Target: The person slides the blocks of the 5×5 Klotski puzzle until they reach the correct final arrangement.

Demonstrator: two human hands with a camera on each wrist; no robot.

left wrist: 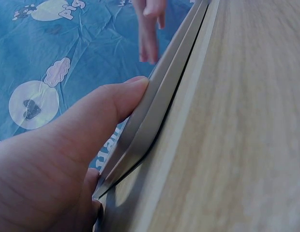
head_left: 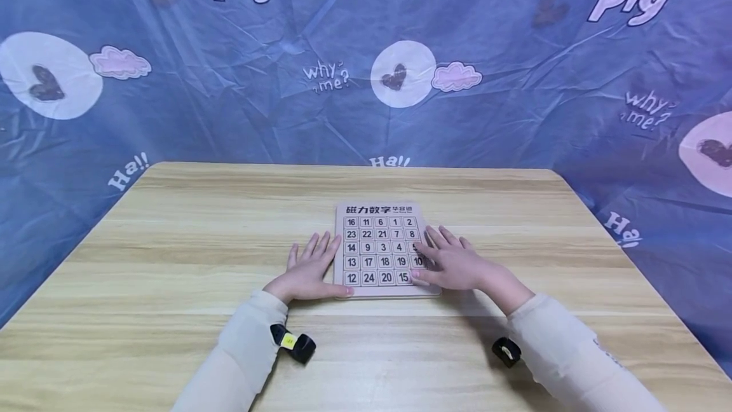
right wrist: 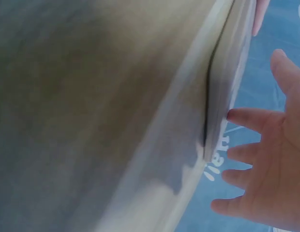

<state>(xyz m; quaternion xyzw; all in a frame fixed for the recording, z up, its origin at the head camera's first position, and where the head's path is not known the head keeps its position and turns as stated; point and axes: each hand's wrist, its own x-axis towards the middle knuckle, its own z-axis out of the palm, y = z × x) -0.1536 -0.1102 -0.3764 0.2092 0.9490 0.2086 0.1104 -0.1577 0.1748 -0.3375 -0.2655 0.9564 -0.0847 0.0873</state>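
Note:
A flat magnetic number sliding puzzle (head_left: pixel 394 292) lies on the table, its numbered tiles (head_left: pixel 382 247) in rows beneath a printed title. My left hand (head_left: pixel 309 275) is at its left side, fingers spread along the edge and thumb on the lower left corner. In the left wrist view the thumb (left wrist: pixel 126 96) rests on the rim of the puzzle (left wrist: pixel 157 108). My right hand (head_left: pixel 457 267) reaches over the right edge with fingers spread, covering part of the right column. The right wrist view shows these fingers (right wrist: pixel 247 118) extended beside the puzzle's edge (right wrist: pixel 222 92).
The wooden table (head_left: pixel 229 208) extends around the puzzle on every side. A blue printed cloth (head_left: pixel 320 119) hangs behind and at both sides of it. Black straps with small devices sit on the left wrist (head_left: pixel 294 342) and right wrist (head_left: pixel 506 351).

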